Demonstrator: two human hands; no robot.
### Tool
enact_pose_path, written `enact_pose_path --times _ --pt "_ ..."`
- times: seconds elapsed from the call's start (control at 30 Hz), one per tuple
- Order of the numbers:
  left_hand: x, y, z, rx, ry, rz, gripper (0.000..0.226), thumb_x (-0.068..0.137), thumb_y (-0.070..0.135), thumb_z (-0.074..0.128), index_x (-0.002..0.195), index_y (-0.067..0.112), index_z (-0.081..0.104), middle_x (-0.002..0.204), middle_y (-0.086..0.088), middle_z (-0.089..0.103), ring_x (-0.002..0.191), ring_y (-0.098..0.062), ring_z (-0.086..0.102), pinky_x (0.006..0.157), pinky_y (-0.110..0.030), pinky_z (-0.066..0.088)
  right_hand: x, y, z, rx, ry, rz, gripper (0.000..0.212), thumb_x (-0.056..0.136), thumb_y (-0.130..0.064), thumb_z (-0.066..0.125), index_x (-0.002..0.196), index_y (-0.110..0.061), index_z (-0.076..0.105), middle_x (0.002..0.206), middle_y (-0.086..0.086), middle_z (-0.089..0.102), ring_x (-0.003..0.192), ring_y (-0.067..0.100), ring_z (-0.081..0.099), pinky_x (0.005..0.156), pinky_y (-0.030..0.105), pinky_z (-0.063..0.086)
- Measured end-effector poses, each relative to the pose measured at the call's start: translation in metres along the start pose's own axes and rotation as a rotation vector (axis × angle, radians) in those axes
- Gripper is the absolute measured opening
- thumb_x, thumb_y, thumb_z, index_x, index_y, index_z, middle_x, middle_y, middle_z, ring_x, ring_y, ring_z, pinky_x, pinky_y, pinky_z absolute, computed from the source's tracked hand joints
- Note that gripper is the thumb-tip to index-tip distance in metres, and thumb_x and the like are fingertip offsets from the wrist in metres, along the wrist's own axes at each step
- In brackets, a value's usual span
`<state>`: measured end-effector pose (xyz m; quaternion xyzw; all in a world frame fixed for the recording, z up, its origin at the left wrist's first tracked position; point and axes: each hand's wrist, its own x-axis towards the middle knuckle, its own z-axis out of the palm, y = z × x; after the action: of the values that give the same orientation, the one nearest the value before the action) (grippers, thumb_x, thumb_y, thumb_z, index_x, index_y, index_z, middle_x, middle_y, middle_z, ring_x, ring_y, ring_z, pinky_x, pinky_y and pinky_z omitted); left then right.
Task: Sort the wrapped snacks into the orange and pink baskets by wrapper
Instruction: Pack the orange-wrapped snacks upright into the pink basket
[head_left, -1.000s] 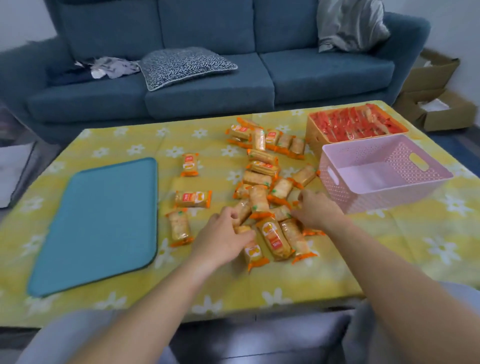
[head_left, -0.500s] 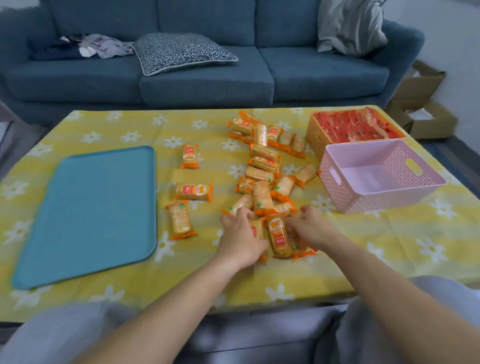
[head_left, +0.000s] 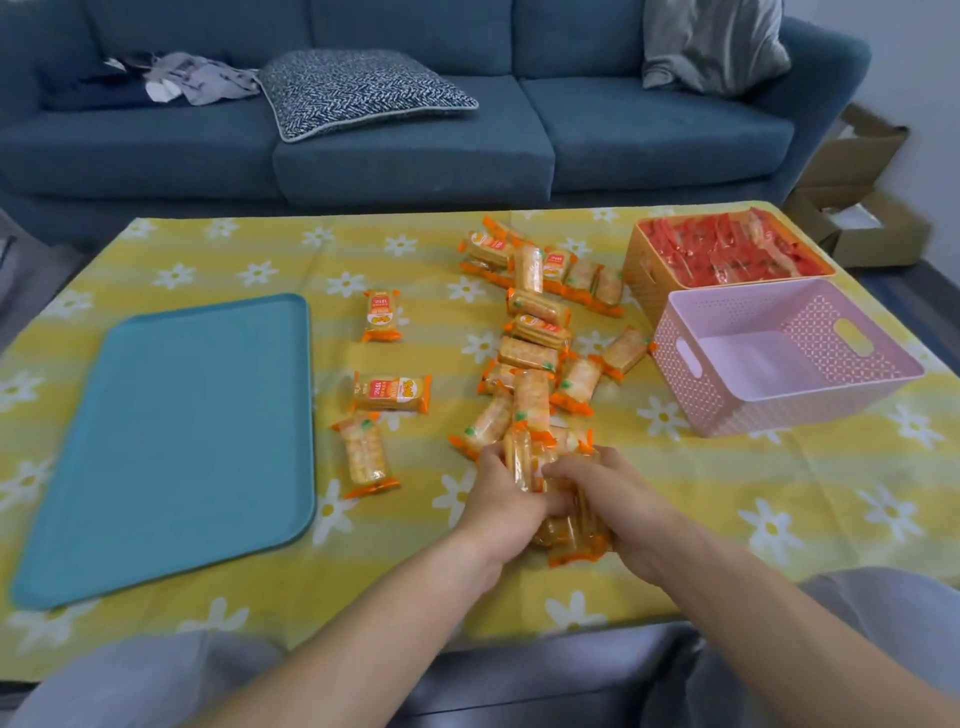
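- Blue sofa (head_left: 415, 130) fills the background beyond the table, far ahead of both hands. On it lie a patterned cushion (head_left: 358, 88), a crumpled cloth (head_left: 197, 78) to the far left and a grey throw (head_left: 711, 41) to the far right.
- A low table under a yellow daisy tablecloth (head_left: 779, 493) carries everything else, and the hands work over its near edge.
- A teal tray (head_left: 171, 441) lies flat, well to the left of the left hand.
- Cardboard boxes (head_left: 857, 208) sit on the floor past the table's far right corner.
- The pink basket (head_left: 779, 410) stands ahead and to the right of the right hand, its pale floor showing. Only bare tablecloth lies between the two.
- The orange basket (head_left: 639, 275) stands just behind the pink one, farther from the hands, packed with red-wrapped snacks (head_left: 727, 249).
- Orange-wrapped snacks (head_left: 530, 343) trail straight ahead from the fingertips towards the orange basket, overlapping one another. The nearest ones touch the hands.
- Three more packets lie apart between the left hand and the tray: one far (head_left: 382, 315), one middle (head_left: 392, 393), one near (head_left: 365, 455).
- The left hand (head_left: 501, 504) and right hand (head_left: 618, 499) sit side by side, fingers curled round a bundle (head_left: 566, 530) of orange-wrapped packets squeezed between them. Its ends stick out below the palms and above the fingers.
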<state>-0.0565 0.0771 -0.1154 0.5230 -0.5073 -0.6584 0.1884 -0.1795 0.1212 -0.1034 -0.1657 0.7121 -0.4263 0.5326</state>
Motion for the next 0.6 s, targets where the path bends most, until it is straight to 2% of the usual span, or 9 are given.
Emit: enact_pose_path --times 0.13,0.2,0.23,0.3,0.37,0.47,0.53,0.6 --pt "-0.001 0.014 -0.009 -0.022 0.033 0.053 0.045 0.067 0.012 0.085 0.106 0.024 0.064 0.089 0.008 0.075 0.084 -0.010 0.071 0.070 -0.019 0.050 -0.005 -0.007 -0.005 0.110 -0.083 -0.020 0.066 0.068 -0.022 0.091 0.122 -0.003 0.058 0.105 0.022 0.073 0.090 0.038 0.074 0.068 0.062 0.060" --pt "-0.001 0.028 -0.021 0.032 0.070 0.115 0.038 0.068 0.016 0.084 0.100 0.024 0.065 0.084 0.009 0.074 0.079 -0.007 0.070 0.066 -0.017 0.049 -0.008 -0.020 -0.014 0.127 -0.117 -0.047 0.056 0.070 -0.015 0.088 0.118 0.002 0.064 0.098 0.019 0.076 0.084 0.033 0.075 0.071 0.054 0.062" --pt "0.001 0.035 -0.029 0.102 0.119 0.156 0.037 0.072 0.016 0.083 0.102 0.025 0.062 0.085 0.009 0.073 0.076 -0.005 0.068 0.062 -0.017 0.047 -0.010 -0.027 -0.019 0.085 -0.080 -0.085 0.053 0.070 -0.014 0.087 0.116 0.002 0.065 0.094 0.016 0.076 0.081 0.028 0.074 0.071 0.047 0.061" --pt "0.010 0.044 -0.045 0.276 0.221 0.249 0.043 0.079 0.021 0.078 0.112 0.028 0.051 0.091 0.011 0.066 0.077 -0.005 0.063 0.058 -0.017 0.041 -0.004 -0.038 -0.028 -0.254 0.154 -0.222 0.053 0.072 -0.017 0.087 0.118 -0.008 0.063 0.093 0.008 0.074 0.082 0.023 0.071 0.071 0.038 0.058" --pt "0.023 0.045 -0.053 0.386 0.260 0.287 0.053 0.083 0.028 0.076 0.123 0.029 0.041 0.096 0.011 0.060 0.078 0.000 0.056 0.058 -0.016 0.036 0.003 -0.046 -0.027 -0.565 0.356 -0.387 0.057 0.075 -0.024 0.081 0.125 -0.022 0.054 0.091 0.000 0.069 0.079 0.018 0.067 0.061 0.029 0.049" --pt "0.040 0.042 -0.049 0.463 0.226 0.244 0.059 0.085 0.024 0.073 0.134 0.018 0.041 0.099 0.007 0.056 0.081 -0.013 0.055 0.064 -0.024 0.037 0.016 -0.052 -0.011 -0.643 0.292 -0.500 0.054 0.078 -0.030 0.076 0.126 -0.026 0.052 0.081 -0.007 0.064 0.069 0.013 0.061 0.052 0.023 0.039" --pt "0.047 0.038 -0.044 0.513 0.220 0.234 0.062 0.084 0.022 0.072 0.137 0.014 0.040 0.105 0.004 0.055 0.092 -0.021 0.056 0.073 -0.028 0.039 0.026 -0.050 -0.001 -0.753 0.198 -0.453 0.056 0.079 -0.035 0.074 0.130 -0.025 0.051 0.087 -0.006 0.060 0.075 0.016 0.056 0.057 0.026 0.036" --pt "0.052 0.035 -0.040 0.506 0.217 0.204 0.065 0.081 0.026 0.075 0.136 0.012 0.042 0.116 -0.002 0.056 0.104 -0.026 0.058 0.079 -0.032 0.043 0.031 -0.046 0.009 -0.827 0.144 -0.392 0.062 0.080 -0.037 0.071 0.136 -0.025 0.047 0.106 0.000 0.057 0.090 0.020 0.056 0.069 0.029 0.038"
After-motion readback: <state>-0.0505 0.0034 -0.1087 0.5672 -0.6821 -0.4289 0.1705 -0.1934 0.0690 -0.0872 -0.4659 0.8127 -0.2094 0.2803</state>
